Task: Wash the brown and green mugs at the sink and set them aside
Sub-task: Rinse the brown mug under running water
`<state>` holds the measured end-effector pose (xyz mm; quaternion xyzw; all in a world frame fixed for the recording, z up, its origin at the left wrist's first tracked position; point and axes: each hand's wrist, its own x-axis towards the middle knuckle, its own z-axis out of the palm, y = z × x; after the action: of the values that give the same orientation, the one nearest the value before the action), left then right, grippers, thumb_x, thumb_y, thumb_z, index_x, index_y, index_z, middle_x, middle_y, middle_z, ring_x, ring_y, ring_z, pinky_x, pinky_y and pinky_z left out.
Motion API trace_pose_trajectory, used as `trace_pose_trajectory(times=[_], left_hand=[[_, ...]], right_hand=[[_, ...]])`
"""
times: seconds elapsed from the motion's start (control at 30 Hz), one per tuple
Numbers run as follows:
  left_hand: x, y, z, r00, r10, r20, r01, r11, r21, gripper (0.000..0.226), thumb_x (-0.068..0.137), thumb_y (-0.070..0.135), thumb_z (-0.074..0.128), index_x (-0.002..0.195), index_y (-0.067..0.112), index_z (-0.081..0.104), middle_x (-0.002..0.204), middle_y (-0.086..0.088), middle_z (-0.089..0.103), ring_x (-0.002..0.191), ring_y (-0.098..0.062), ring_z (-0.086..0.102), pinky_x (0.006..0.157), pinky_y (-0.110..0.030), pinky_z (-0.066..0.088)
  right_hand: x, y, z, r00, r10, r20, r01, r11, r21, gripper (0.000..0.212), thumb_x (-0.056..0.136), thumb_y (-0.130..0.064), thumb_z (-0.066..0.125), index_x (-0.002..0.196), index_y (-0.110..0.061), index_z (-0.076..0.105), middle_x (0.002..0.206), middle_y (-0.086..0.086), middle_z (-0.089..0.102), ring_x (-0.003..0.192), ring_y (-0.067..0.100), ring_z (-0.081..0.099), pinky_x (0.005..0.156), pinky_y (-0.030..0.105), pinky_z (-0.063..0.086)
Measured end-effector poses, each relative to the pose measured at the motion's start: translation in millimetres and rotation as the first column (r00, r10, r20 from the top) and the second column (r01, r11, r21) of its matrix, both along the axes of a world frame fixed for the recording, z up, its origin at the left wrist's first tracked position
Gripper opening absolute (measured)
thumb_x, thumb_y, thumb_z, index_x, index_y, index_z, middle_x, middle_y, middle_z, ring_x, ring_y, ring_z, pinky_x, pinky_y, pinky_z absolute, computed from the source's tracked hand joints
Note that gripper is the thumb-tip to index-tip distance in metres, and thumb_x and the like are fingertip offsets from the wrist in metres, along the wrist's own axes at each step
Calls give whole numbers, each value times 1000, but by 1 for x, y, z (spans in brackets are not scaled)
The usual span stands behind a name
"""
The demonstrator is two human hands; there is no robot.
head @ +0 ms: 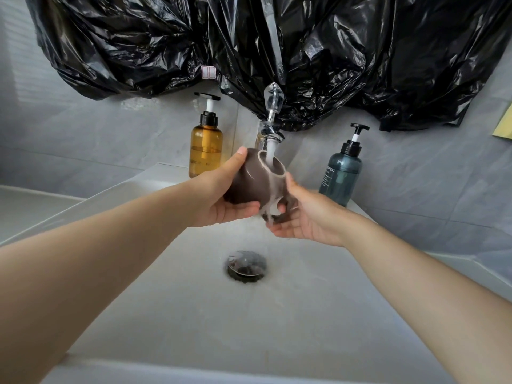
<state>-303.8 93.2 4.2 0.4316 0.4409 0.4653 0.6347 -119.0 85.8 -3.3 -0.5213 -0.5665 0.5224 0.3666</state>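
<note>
**Wet mug held over a hard basin: a few ways this goes sideways**

The brown mug (pixel 249 184) is in the middle of the frame, tipped on its side with its mouth up under the faucet (pixel 273 134). The water stream (pixel 270 152) runs into it and spills over the lower rim. The left hand (pixel 219 200) holds the base end, thumb over the top and fingers (pixel 241 210) wrapped underneath. The right hand (pixel 304 220) is on the handle side, thumb against the wall just below the rim and fingers curled under the handle. So both hands are on the mug.

Things I'd worry about:

- Slip. The glaze is soaked and water sheets right over the right hand. If either hand loosens to rotate the mug, it can drop into the sink (pixel 166 300) near the drain (pixel 246 266). Ceramic on a hard basin probably means a chip.
- Knocking the rim on the spout. They're very close, so lifting it carelessly could clip it.
- Splash. With the mouth angled like that, water could bounce out toward the amber pump bottle (pixel 205 151) or the teal shampoo bottle (pixel 342 176).

The green mug isn't in view, so I can't tell where it sits or where washed mugs get set down.
</note>
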Motion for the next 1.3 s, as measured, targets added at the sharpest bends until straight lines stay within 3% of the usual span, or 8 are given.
trace_pose_trajectory(times=[0.2, 0.37, 0.5, 0.6, 0.83, 1.0, 1.17, 1.3], left_hand=[[1, -2, 1, 996, -42, -73, 42, 999, 3, 65, 84, 66, 57, 123, 14, 48, 112, -23, 63, 64, -28, 72, 62, -34, 63], [-1, -5, -3, 956, -68, -285, 92, 993, 73, 64, 82, 68, 57, 123, 20, 49, 108, -14, 60, 69, -29, 73, 74, -38, 62], [-5, -2, -4, 917, -32, -398, 104, 982, 161, 65, 75, 73, 57, 115, 23, 53, 110, -5, 59, 90, -30, 73, 80, -37, 60], [-6, 4, -7, 906, -1, -424, 99, 973, 208, 82, 70, 74, 58, 128, 17, 51, 116, -7, 64, 102, -30, 67, 87, -38, 57], [-10, 13, -15, 929, 0, -371, 72, 981, 179, 72, 78, 67, 65, 128, 16, 55, 116, -12, 68, 105, -29, 66, 93, -42, 55], [-9, 10, -15, 964, -1, -265, 25, 996, 86, 66, 80, 65, 65, 125, 18, 55, 120, -16, 66, 101, -30, 67, 73, -36, 59], [-11, 8, -12, 979, 50, -197, -56, 998, -24, 68, 78, 67, 65, 121, 17, 53, 107, -15, 67, 85, -27, 67, 59, -31, 57], [-11, 7, -11, 981, 42, -189, -55, 996, -67, 68, 80, 69, 61, 121, 15, 53, 99, -16, 68, 75, -27, 66, 47, -27, 55]], right_hand=[[4, 2, 2, 999, -23, 42, 21, 999, 49, 51, 95, -60, 38, 82, -12, 46, 96, 22, 56, 85, 34, 70, 75, 35, 61], [1, -1, 2, 998, -49, 38, 46, 995, 83, 46, 96, -57, 40, 86, -14, 51, 73, 4, 42, 84, 37, 67, 80, 42, 60], [-3, -4, 6, 990, -124, 62, 114, 983, 146, 53, 97, -58, 39, 73, -11, 44, 81, 19, 54, 71, 36, 69, 60, 34, 62], [-6, -6, 8, 992, -105, 65, 94, 984, 151, 49, 100, -54, 37, 77, -10, 42, 78, 28, 68, 63, 33, 72, 55, 31, 61], [-9, -3, 6, 1000, -11, -18, 15, 972, 233, 36, 104, -38, 36, 94, -6, 49, 84, 21, 67, 65, 28, 69, 55, 26, 58], [-9, -2, 9, 999, 31, -37, -18, 955, 297, 32, 104, -35, 39, 95, -7, 53, 89, 19, 60, 65, 22, 65, 63, 31, 59], [-6, 0, 8, 998, 22, -52, 0, 921, 389, 39, 101, -29, 49, 135, -14, 41, 91, 12, 62, 79, 25, 69, 75, 33, 61], [-6, 2, 7, 997, 71, 10, -68, 903, 424, 43, 100, -27, 50, 142, -24, 42, 98, 7, 62, 85, 23, 70, 81, 36, 59]])
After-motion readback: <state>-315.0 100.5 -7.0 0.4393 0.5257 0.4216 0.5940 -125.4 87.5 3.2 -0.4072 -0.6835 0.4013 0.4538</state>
